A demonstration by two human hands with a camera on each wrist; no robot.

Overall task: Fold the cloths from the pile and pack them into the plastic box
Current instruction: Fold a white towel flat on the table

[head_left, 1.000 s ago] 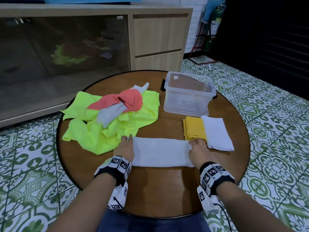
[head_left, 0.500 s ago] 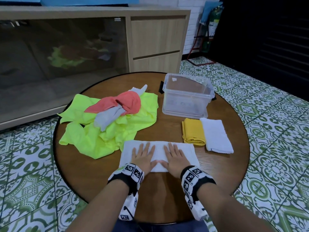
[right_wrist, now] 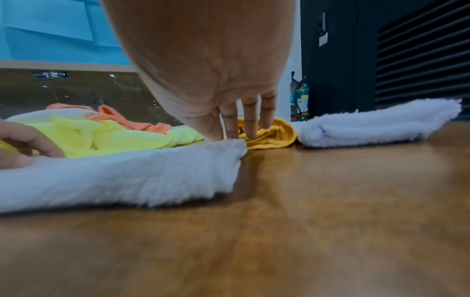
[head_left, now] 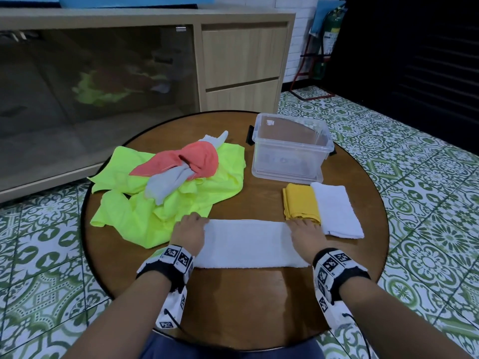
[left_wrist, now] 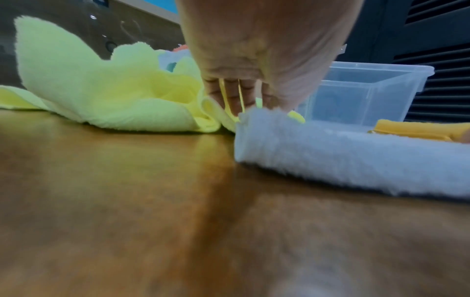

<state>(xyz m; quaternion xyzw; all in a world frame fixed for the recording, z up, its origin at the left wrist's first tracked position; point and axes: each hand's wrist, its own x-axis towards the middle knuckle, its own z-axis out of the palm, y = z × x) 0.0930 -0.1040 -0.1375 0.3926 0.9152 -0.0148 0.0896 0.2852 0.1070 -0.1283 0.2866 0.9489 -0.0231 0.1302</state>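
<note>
Both hands (head_left: pixel 190 230) (head_left: pixel 305 233) now apart, at white towel's (head_left: pixel 248 243) ends.

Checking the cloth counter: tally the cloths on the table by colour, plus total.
White: 2, the long white towel and the folded white towel
Neon yellow cloth: 1
Coral cloth: 1
Grey cloth: 1
Mustard cloth: 1
Total: 6

Both hands have slid apart from the middle of the white towel (head_left: pixel 250 243) to its ends.
</note>
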